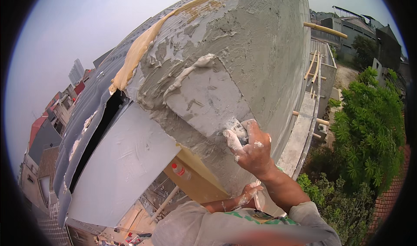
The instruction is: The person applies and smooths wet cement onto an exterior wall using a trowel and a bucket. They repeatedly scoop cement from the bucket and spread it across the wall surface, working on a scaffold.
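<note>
Hazy, flat daylight falls from a pale overcast sky [78,24], bright but soft, with only faint shadows under the wet plaster [243,41]. The fisheye bends every edge toward a black rim, and the sleeve [243,231] at the bottom smears into blur.

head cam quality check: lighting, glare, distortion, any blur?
Head view: flat hazy daylight, soft shadows, washed-out sky but no hard glare; strong fisheye bend with a black rim, so the plastered wall bulges; right hand on the trowel is sharp, left hand small and part hidden; the person's sleeve along the lower edge is smeared out of focus.
</note>
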The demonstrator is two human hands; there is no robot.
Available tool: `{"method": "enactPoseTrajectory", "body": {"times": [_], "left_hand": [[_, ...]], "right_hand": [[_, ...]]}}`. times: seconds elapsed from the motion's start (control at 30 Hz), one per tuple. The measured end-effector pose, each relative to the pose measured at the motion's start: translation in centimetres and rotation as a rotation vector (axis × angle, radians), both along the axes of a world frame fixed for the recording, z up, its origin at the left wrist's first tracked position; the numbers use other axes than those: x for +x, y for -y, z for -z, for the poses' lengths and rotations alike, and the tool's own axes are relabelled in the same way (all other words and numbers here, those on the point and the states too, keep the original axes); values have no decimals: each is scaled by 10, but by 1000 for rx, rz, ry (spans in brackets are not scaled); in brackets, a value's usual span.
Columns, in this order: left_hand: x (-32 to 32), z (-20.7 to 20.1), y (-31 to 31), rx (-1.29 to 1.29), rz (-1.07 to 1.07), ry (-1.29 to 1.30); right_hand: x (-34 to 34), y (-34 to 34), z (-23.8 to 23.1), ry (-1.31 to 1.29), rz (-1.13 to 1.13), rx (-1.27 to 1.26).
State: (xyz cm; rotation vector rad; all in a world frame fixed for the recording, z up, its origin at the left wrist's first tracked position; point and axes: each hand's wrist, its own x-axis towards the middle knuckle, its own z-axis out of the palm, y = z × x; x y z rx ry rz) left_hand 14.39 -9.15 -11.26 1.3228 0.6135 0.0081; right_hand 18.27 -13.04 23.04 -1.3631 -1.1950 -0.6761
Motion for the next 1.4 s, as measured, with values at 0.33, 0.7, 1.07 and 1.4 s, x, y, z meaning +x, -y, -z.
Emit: {"method": "enactPoseTrajectory", "body": {"times": [0.33,0.7,1.07,1.4], "left_hand": [[5,3,-11,71,31,-58],[17,-38,-10,180,96,-150],[14,-17,-15,92,70,-213],[14,27,-21,98,4,-158]], "right_hand": [[123,-24,-74,-132,477,22],[357,-29,21,-909,504,-210],[288,-16,-1,-1097,-460,31],[384,-35,49,-1221,223,-42]]}}
